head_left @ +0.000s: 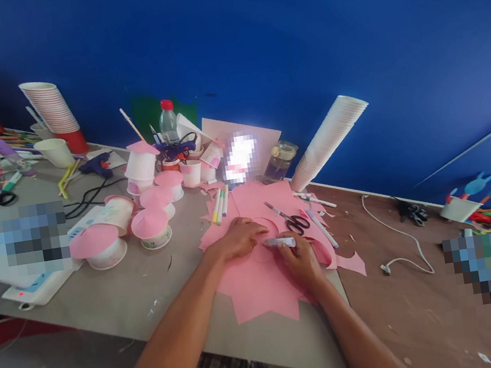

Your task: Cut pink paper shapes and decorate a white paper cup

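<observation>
My right hand (299, 256) grips a marker (282, 242) with a whitish barrel, held low and nearly level over the pink paper (263, 301). My left hand (239, 238) lies on the same paper, its fingers stretched out across a curved pink edge, which looks like a round paper piece (270, 225); the hand partly hides it. Black-handled scissors (295, 221) rest on the paper just beyond my right hand. Several markers (220, 206) lie side by side behind my left hand.
Pink-topped paper cups (151, 226) stand to the left, near a white power strip (42, 288). Behind are a lit phone (240, 157), a glass jar (281, 160), a red-capped bottle (168, 122) and a leaning cup stack (329, 141). A white cable (413, 239) lies right.
</observation>
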A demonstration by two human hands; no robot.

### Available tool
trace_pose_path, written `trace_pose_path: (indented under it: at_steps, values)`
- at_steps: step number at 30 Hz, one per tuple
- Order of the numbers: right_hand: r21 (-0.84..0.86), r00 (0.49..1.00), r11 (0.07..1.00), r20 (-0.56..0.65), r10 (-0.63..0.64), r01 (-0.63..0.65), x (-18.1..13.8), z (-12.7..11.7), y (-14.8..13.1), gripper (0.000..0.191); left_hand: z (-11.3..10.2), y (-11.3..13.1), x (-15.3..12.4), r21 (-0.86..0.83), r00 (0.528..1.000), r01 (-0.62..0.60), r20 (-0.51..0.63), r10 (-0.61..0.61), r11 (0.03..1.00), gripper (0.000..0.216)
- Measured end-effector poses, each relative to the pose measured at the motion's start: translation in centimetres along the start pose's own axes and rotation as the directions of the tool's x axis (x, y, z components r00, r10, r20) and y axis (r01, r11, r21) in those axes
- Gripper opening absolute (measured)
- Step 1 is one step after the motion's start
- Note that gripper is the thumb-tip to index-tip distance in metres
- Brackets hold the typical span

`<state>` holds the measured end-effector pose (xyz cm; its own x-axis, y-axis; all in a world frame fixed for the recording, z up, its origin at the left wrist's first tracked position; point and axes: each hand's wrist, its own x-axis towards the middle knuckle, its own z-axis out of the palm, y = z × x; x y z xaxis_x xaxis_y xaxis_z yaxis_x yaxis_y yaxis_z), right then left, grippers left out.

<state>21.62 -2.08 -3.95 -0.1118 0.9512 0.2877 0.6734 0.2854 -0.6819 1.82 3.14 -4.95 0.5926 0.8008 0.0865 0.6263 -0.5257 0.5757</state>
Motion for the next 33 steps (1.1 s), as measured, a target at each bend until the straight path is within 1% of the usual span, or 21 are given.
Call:
trace_pose_path:
  at_steps: [3, 5, 8, 10, 11, 14, 15, 17, 19, 22, 26, 28, 30, 33]
  values:
    - [-0.086, 0.998, 0.995, 0.04, -0.054, 0.058, 0.0, -0.1, -0.2, 0.02, -0.1, 0.1, 0.0, 0.014, 1.0, -0.016, -0.009, 0.016, 1.0, 0.041]
    - [-0.126, 0.996, 0.989, 0.047, -0.076, 0.081, -0.1, -0.4, -0.2, 0.018, -0.3, 0.3, -0.1, 0.029, 1.0, -0.02, -0.004, 0.02, 0.999, 0.041]
    - [-0.141, 0.994, 0.986, 0.081, -0.079, 0.09, -0.3, -1.0, 0.2, 0.016, -0.7, 0.7, -0.1, 0.047, 1.0, -0.019, 0.015, 0.018, 0.999, 0.043]
    - [-0.066, 0.993, 0.996, 0.109, -0.048, 0.056, -0.5, -1.4, 0.5, 0.016, -0.8, 0.9, 0.0, 0.056, 0.999, -0.025, 0.027, 0.024, 0.998, 0.044]
    - [0.003, 0.994, 1.0, 0.107, -0.015, 0.015, -0.6, -1.5, 0.6, 0.016, -0.8, 0.9, 0.0, 0.059, 0.999, -0.029, 0.031, 0.027, 0.998, 0.045]
    - [0.235, 0.994, 0.966, 0.01, 0.107, -0.107, -0.5, -1.5, 0.5, 0.02, -0.7, 0.8, 0.1, 0.052, 0.999, -0.034, 0.033, 0.032, 0.998, 0.043]
    - [0.285, 0.991, 0.951, -0.018, 0.131, -0.121, -0.5, -1.4, 0.4, 0.021, -0.7, 0.7, 0.1, 0.044, 0.999, -0.033, 0.033, 0.031, 0.999, 0.043]
    - [0.308, 0.991, 0.945, -0.042, 0.129, -0.109, -0.3, -1.1, 0.3, 0.022, -0.6, 0.6, 0.1, 0.025, 0.999, -0.03, 0.03, 0.03, 0.999, 0.044]
    - [0.252, 0.995, 0.964, -0.033, 0.098, -0.086, -0.2, -0.7, 0.2, 0.021, -0.6, 0.6, 0.0, 0.018, 0.999, -0.033, 0.026, 0.033, 0.999, 0.045]
    - [0.101, 0.999, 0.994, -0.024, 0.037, -0.035, -0.2, -0.2, 0.4, 0.022, -0.6, 0.6, -0.1, 0.019, 0.999, -0.034, 0.01, 0.034, 0.999, 0.044]
    - [-0.095, 0.998, 0.994, -0.005, -0.059, 0.058, -0.3, 0.3, 0.3, 0.022, -0.3, 0.4, 0.0, 0.014, 1.0, -0.006, 0.0, 0.006, 1.0, 0.041]
    - [-0.146, 0.994, 0.983, 0.009, -0.107, 0.108, -0.3, 0.3, 0.1, 0.021, -0.2, 0.2, 0.1, 0.02, 1.0, -0.009, 0.001, 0.009, 1.0, 0.041]
    - [-0.172, 0.99, 0.975, 0.031, -0.138, 0.142, -0.2, 0.2, 0.0, 0.019, -0.2, 0.1, 0.2, 0.032, 0.999, -0.039, 0.01, 0.039, 0.999, 0.044]
    - [-0.185, 0.989, 0.973, 0.073, -0.128, 0.139, -0.3, -0.4, 0.0, 0.017, -0.4, 0.4, 0.2, 0.044, 0.998, -0.057, 0.016, 0.057, 0.997, 0.045]
